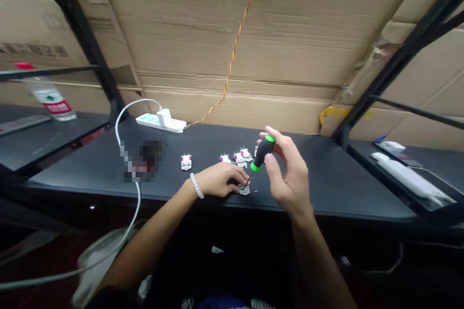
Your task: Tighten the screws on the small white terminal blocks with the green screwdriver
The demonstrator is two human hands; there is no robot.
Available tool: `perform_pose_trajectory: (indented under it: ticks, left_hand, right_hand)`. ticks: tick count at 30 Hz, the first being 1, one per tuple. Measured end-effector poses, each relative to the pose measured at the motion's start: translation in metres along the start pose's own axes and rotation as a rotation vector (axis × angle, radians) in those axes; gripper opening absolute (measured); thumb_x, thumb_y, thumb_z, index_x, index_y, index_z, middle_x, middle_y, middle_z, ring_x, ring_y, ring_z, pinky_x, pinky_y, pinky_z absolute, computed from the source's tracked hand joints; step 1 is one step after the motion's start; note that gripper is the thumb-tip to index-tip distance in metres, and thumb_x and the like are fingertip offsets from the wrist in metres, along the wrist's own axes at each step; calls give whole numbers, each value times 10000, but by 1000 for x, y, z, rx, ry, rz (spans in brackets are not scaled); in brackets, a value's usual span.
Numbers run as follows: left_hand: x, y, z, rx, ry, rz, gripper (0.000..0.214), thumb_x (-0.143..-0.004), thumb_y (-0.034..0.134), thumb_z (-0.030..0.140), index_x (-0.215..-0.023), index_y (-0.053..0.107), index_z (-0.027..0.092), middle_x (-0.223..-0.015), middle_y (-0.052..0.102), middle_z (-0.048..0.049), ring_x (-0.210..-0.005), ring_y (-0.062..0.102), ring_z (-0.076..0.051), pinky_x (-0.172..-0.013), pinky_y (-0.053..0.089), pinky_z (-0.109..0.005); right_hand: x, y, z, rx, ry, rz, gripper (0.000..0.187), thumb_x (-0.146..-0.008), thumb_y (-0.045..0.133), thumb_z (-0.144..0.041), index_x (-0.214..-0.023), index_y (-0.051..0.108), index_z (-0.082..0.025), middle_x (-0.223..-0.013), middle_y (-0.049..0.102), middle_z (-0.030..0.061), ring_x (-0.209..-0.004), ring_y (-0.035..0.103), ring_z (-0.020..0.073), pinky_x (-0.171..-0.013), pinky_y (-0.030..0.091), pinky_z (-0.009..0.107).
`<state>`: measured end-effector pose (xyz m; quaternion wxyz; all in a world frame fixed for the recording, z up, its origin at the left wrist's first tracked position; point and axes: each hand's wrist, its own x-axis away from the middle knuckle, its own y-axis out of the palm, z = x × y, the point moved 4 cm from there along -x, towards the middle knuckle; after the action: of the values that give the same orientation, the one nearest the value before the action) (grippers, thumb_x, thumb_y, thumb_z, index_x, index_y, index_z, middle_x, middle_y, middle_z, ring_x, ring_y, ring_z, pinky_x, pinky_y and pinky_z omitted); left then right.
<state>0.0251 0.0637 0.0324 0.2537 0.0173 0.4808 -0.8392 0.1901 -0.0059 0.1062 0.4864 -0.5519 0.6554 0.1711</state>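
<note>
My right hand (286, 169) grips a screwdriver (261, 153) with a black and green handle, its thin shaft slanting down to a small white part (244, 189) near the front edge of the black table (326, 183). My left hand (221, 179) lies on the table with fingers curled, pinching that small part in place. A white bead bracelet sits on my left wrist. Several similar small white and magenta parts (239, 158) lie in a loose row just behind my hands, and one more part (186, 161) sits apart to the left.
A white power strip (159, 122) with a plugged adapter and white cable (127, 164) lies at the back left. A red-yellow wire (235, 48) hangs down the cardboard wall. A plastic bottle (49, 96) stands on the left bench. White items (406, 174) lie on the right bench.
</note>
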Motion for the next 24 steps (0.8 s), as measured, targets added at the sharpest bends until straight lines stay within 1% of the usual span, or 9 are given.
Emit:
perform_pose_trajectory:
  ticks: [2, 5, 7, 11, 13, 17, 19, 22, 24]
  left_hand:
    - [0, 0, -1, 4, 1, 4, 209, -886, 760, 89, -1048, 839, 197, -1194, 802, -91, -1125, 754, -233, -1050, 550, -319]
    - [1, 0, -3, 12, -7, 20, 204, -876, 778, 100, -1040, 841, 204, -1188, 805, -87, -1131, 753, -231, -1072, 541, -323]
    - [1, 1, -4, 14, -4, 15, 200, -880, 786, 116, -1053, 839, 200, -1206, 802, -95, -1145, 751, -236, -1080, 543, -332]
    - [1, 1, -3, -1, 2, 5, 193, -891, 776, 116, -1057, 835, 195, -1219, 797, -94, -1136, 755, -232, -1065, 550, -319]
    - [1, 0, -3, -5, 2, 9, 191, -884, 779, 108, -1044, 836, 197, -1211, 799, -90, -1126, 757, -229, -1055, 552, -312]
    - [1, 0, -2, -8, -1, 19, 188, -879, 789, 111, -1038, 837, 200, -1196, 805, -85, -1139, 753, -234, -1074, 544, -322]
    - [1, -1, -1, -6, -10, 20, 182, -880, 790, 112, -1035, 839, 195, -1205, 803, -90, -1135, 756, -233, -1074, 545, -322]
    - [1, 0, -1, -3, -7, 9, 177, -883, 787, 112, -1032, 842, 190, -1220, 799, -97, -1132, 758, -233, -1059, 551, -314]
    - [1, -1, -2, -3, -3, 12, 172, -886, 785, 112, -1027, 843, 191, -1215, 799, -97, -1129, 758, -233, -1058, 550, -315]
  right_hand:
    - [0, -1, 0, 14, 3, 23, 455, -1003, 612, -255, -1457, 605, -254, -1296, 687, 116, -1145, 691, 278, -967, 607, 466]
    - [0, -5, -1, 110, -18, 122, 409, -915, 773, -283, -1316, 698, -256, -1170, 692, 91, -1007, 684, 250, -836, 611, 402]
    - [0, -5, 0, 105, -13, 113, 409, -955, 719, -254, -1362, 685, -269, -1205, 700, 92, -1034, 691, 248, -851, 611, 400]
    - [0, -1, 3, -21, 12, -12, 514, -1058, 476, -204, -1562, 526, -290, -1359, 688, 105, -1172, 705, 260, -1009, 588, 468]
    - [0, -2, 1, -9, -7, 4, 482, -1043, 529, -231, -1521, 572, -277, -1312, 690, 107, -1168, 696, 265, -998, 589, 460]
    - [-1, -5, -4, 127, -53, 124, 442, -915, 770, -269, -1352, 708, -256, -1191, 652, 99, -1054, 668, 247, -854, 610, 389]
    - [-1, -5, -3, 117, -39, 108, 461, -956, 707, -237, -1414, 673, -267, -1224, 653, 102, -1070, 674, 242, -874, 610, 394]
    - [-1, -3, -1, 15, -22, 14, 529, -1027, 540, -193, -1548, 553, -284, -1329, 668, 107, -1193, 676, 258, -1014, 582, 455]
    - [-1, -4, -2, 4, -43, 17, 509, -1021, 558, -211, -1525, 580, -282, -1318, 675, 105, -1188, 678, 264, -1012, 582, 460]
